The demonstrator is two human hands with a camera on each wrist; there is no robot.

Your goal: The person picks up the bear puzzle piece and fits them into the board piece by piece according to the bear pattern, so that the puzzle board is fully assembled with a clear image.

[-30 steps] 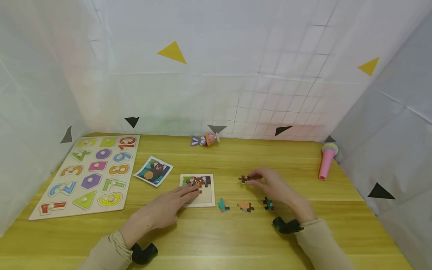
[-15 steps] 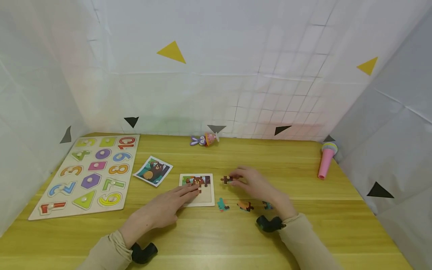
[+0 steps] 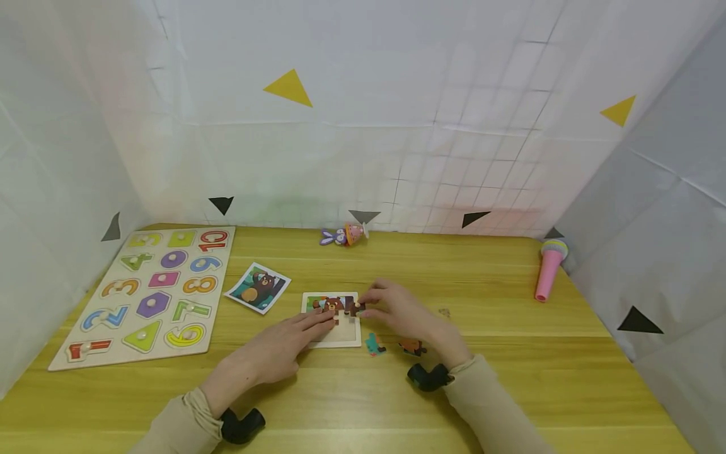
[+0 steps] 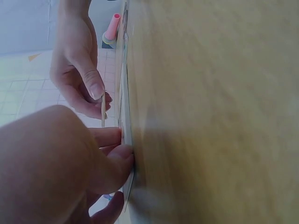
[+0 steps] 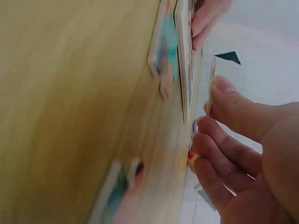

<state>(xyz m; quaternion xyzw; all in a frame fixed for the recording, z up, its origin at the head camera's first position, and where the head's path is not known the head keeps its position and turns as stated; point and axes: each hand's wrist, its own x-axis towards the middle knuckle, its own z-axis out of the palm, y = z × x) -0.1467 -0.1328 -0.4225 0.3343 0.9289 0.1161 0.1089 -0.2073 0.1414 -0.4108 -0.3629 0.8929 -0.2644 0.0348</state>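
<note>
My left hand (image 3: 269, 353) rests on a small pale-framed jigsaw board (image 3: 340, 345), fingers fairly straight across its left part, with the thumb (image 4: 119, 161) at the board's edge. A bear picture (image 3: 333, 302) fills the board's upper part; bare wood shows below it. Between thumb and fingers, my right hand (image 3: 403, 315) pinches a brown jigsaw piece (image 3: 355, 309). That piece, edge-on in the right wrist view (image 5: 211, 88), is tilted over the board's right side. A teal piece (image 3: 373, 344) and an orange-brown piece (image 3: 411, 346) lie right of the board; the right arm partly covers the latter.
A bear picture card (image 3: 258, 288) lies behind and left of the board. Farther left is a number-and-shape peg board (image 3: 127, 299). A rabbit-eared toy (image 3: 344, 236) lies along the back wall, and a pink toy microphone (image 3: 547, 271) at the right edge.
My right hand has carried the brown piece leftward to the board's right side. Its arm now hides the loose piece at the far right. The left hand stays put.
</note>
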